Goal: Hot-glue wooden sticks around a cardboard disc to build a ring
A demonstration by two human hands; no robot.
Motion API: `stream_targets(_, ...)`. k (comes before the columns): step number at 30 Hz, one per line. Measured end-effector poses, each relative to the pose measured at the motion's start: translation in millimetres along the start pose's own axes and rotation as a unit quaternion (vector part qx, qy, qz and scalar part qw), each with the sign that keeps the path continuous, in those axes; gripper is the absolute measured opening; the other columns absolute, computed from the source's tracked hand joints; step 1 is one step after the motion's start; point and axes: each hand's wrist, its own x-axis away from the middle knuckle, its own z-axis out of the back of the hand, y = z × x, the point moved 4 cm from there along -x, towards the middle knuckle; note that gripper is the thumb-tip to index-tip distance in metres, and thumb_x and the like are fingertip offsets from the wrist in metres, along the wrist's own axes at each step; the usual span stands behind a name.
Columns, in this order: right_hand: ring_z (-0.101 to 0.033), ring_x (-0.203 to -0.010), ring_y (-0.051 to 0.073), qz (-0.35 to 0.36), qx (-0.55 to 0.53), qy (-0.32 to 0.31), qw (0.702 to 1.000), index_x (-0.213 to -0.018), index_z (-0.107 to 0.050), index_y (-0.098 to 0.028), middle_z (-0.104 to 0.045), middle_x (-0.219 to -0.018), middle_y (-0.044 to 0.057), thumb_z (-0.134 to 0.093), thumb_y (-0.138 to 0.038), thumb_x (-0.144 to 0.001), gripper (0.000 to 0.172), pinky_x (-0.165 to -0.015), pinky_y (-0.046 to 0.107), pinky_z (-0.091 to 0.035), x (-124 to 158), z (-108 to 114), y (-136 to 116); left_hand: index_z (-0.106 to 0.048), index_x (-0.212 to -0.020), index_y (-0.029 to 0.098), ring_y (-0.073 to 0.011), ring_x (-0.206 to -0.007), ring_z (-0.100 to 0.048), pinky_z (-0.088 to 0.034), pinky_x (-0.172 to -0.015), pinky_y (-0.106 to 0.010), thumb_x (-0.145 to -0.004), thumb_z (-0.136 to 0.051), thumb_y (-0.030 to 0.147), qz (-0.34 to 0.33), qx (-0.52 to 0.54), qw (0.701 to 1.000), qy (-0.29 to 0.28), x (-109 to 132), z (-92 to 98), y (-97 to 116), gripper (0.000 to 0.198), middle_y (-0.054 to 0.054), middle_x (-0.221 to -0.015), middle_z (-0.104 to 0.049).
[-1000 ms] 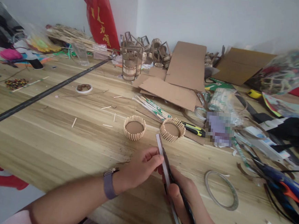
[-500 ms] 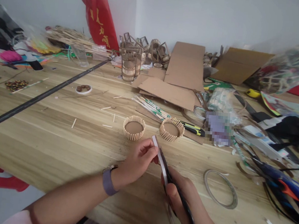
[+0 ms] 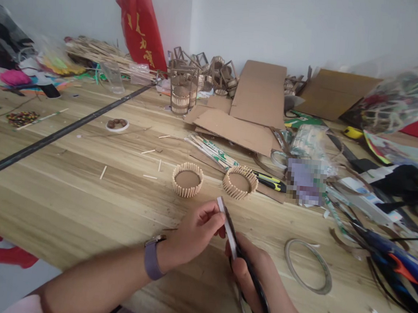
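My left hand [image 3: 199,227] pinches a narrow white strip [image 3: 229,231] near its upper end, between thumb and fingers. Black-handled scissors [image 3: 260,295] are gripped in my right hand [image 3: 254,266], and their blades lie along the strip. Whether the blades touch the strip I cannot tell. Just beyond my hands stand two round baskets of short sticks with brown bottoms, a left basket [image 3: 187,180] and a right basket [image 3: 240,182]. A roll of strip [image 3: 308,266] lies flat to the right of my right hand.
Cardboard pieces [image 3: 233,129], packed sticks [image 3: 209,149] and a yellow-black cutter [image 3: 270,180] lie beyond the baskets. A blue glue gun [image 3: 392,267] is at the right. A dark bar [image 3: 66,131] crosses the left side of the table, near a small white dish [image 3: 117,125].
My left hand and the strip's upper end have shifted slightly right and down, nearer my right hand. The scissors are still in my right hand.
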Motion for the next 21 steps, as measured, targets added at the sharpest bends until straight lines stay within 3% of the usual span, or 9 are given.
stream_targets(7,-0.047,-0.047,0.015,-0.031,-0.001,-0.004,1.0,-0.075,-0.057,-0.02,-0.051,-0.054,-0.001,-0.019,-0.087,-0.075,0.077,-0.048,0.025,-0.042,-0.7,2.6,-2.2,-0.052,-0.069,0.018,-0.0118,-0.061,-0.051,-0.041,-0.059,-0.023,-0.084,-0.05,0.033,0.009,0.002,1.0,-0.01,1.1,-1.1,-2.2,0.021,0.003,-0.062,-0.052)
stream_targets(12,-0.047,-0.048,0.014,-0.011,0.013,0.016,1.0,-0.071,-0.055,-0.02,-0.053,-0.055,-0.001,-0.02,-0.088,-0.075,0.077,-0.047,0.025,-0.04,-1.5,3.5,-2.8,-0.051,-0.068,0.018,-0.0115,-0.061,-0.05,-0.041,-0.059,-0.023,-0.084,-0.049,0.031,0.012,0.007,1.0,-0.014,1.4,-1.5,-0.1,0.02,0.003,-0.062,-0.052)
stream_targets(21,-0.061,-0.061,0.02,0.021,-0.015,0.01,1.0,-0.083,-0.062,-0.017,-0.065,-0.066,0.005,-0.018,-0.082,-0.081,0.079,-0.055,0.027,-0.047,-5.3,5.3,-7.9,-0.052,-0.07,0.017,-0.0104,-0.06,-0.049,-0.04,-0.059,-0.022,-0.081,-0.049,0.029,0.045,0.04,0.997,-0.055,2.6,-8.1,-6.1,0.016,0.004,-0.062,-0.051)
